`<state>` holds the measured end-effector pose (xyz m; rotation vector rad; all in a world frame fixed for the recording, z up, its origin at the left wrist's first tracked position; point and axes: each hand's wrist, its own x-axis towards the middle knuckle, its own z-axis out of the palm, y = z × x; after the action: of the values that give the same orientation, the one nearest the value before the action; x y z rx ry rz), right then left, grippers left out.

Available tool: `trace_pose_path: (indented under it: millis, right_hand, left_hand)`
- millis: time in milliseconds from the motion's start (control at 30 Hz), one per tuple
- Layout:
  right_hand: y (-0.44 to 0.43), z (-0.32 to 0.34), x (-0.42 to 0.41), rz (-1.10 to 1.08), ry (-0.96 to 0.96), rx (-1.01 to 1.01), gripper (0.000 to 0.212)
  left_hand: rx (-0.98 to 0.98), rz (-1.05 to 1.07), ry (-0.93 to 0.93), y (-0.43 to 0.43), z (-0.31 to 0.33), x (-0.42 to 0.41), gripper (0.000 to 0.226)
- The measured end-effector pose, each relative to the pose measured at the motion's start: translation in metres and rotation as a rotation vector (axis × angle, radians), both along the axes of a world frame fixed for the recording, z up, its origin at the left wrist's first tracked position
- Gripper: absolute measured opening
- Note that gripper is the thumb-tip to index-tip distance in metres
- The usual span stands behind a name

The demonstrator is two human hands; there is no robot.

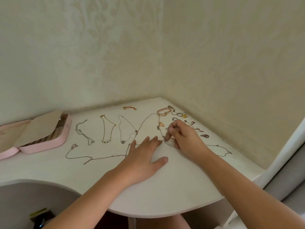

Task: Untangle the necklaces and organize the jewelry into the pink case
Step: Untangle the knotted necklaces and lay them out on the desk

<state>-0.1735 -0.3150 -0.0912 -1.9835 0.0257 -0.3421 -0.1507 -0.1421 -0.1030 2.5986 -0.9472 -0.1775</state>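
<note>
White desk point(165, 187), curved front edge, set into a wallpapered corner; fills the lower half of the frame.

Pink case point(54, 143) at left edge of frame, far left of the desk. Lying open, beige flap folded across the inside. No jewelry visible in it from this angle.

Left hand point(145, 156) at centre frame, palm down on the desk, fingers straight and spread, grasping nothing. Fingertips close beside the right hand.

Right hand point(183, 138) just right of centre, fingers curled, thumb and forefinger pinching a thin chain point(166, 135) lifted slightly off the surface. Same chain trailing up and left toward the back of the desk.

Long silver chain point(92, 157) strung out left of the left hand, toward lower left, one end passing under or beside that hand; cannot tell which.

Three shorter chains laid apart in a row between case and hands: knotted silver chain point(82, 133), gold chain point(107, 128) with small beads at its near end, pendant chain point(125, 128).

Looped chain point(221, 148) right of the right wrist, near the wall.

Pink bead bracelet point(163, 111) at the back near the corner, touching other small pieces. Red cord bracelet point(129, 107) alone at the back edge, left of it.

Rings point(179, 114) clustered just right of the bead bracelet. Dark pendant point(205, 136) right of the right hand. More small pieces behind the knuckles, too tangled to tell apart.
</note>
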Motion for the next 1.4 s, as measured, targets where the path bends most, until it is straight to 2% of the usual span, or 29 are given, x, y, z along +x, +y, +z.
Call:
trace_pose_path:
  millis: [67,133,300,567,767,900,1033,1267,1400]
  right_hand:
    - [0.003,0.002,0.0,-0.005,-0.038,-0.03,0.016]
    - [0.006,0.003,0.0,-0.01,-0.073,-0.063,0.015]
    - [0.011,0.005,-0.003,-0.019,-0.147,-0.063,0.014]
    - [0.011,0.003,-0.002,0.007,-0.159,-0.017,0.017]
    - [0.013,0.004,0.0,0.019,-0.124,0.066,0.017]
    - [0.015,0.006,-0.001,0.013,-0.107,0.073,0.017]
    - [0.016,0.007,-0.001,0.001,-0.087,0.104,0.015]
    - [0.017,0.007,0.002,-0.007,-0.013,0.284,0.018]
    - [0.018,0.011,0.011,-0.014,0.092,0.512,0.02]
  left_hand:
    - [-0.314,0.12,0.066,0.0,0.003,0.007,0.042]
    - [-0.537,0.227,0.141,-0.003,0.008,0.016,0.026]
    - [-0.724,0.231,0.283,-0.007,0.017,0.029,0.018]
    - [-0.725,0.166,0.329,-0.014,0.013,0.032,0.008]
    - [-0.769,0.178,0.41,-0.017,0.012,0.031,0.009]
    - [-0.778,0.215,0.374,-0.019,0.011,0.029,0.019]
    - [-0.839,0.214,0.364,-0.019,0.011,0.03,0.01]
    - [-0.77,0.178,0.299,-0.018,0.012,0.032,0.011]
    - [-0.72,0.122,0.267,-0.018,0.007,0.035,0.02]
